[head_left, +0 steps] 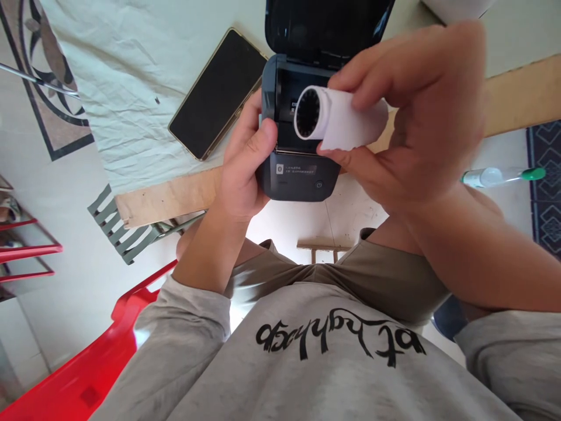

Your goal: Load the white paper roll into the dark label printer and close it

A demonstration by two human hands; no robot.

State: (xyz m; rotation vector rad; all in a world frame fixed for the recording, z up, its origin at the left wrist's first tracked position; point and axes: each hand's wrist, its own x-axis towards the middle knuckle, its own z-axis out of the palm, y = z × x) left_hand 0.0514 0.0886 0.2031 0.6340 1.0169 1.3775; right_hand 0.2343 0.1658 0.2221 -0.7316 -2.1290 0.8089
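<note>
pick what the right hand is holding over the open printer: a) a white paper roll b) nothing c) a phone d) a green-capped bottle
a: the right hand pinches a white paper roll just above the open bay of the small dark printer, which the left hand steadies; the phone lies apart on the cloth.

We see a wooden table edge [175, 196] with a creased white cloth [127, 76] spread over the top; a dark phone [217, 93] lies flat and screen-up on the cloth, just left of the printer's [298, 175] open lid; the printer's base sits near the table's front edge
</note>
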